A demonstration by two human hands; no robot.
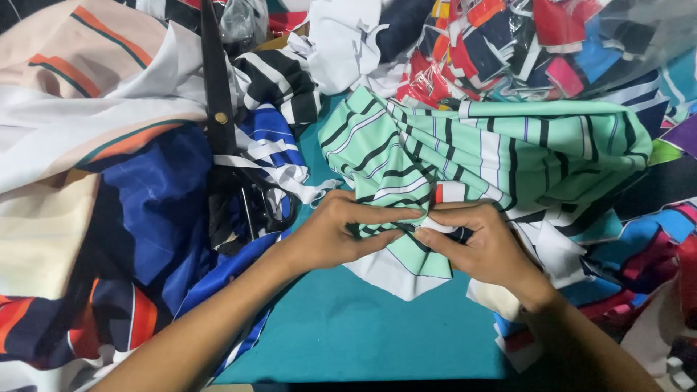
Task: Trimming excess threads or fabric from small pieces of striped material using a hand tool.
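A mint-green cloth with black and white stripes [501,156] lies bunched across the middle and right of the teal table [363,330]. My left hand [341,232] pinches its near folded edge from the left. My right hand [483,243] grips the same edge from the right, fingertips almost touching the left hand's. A white underside of the cloth [396,272] hangs out below my hands.
Large black scissors [221,138] lie on the fabric pile to the left, blades pointing away. Blue, orange and cream cloth [145,196] covers the left. A clear bag of coloured scraps [523,43] sits at the back right. More scraps [639,247] crowd the right edge.
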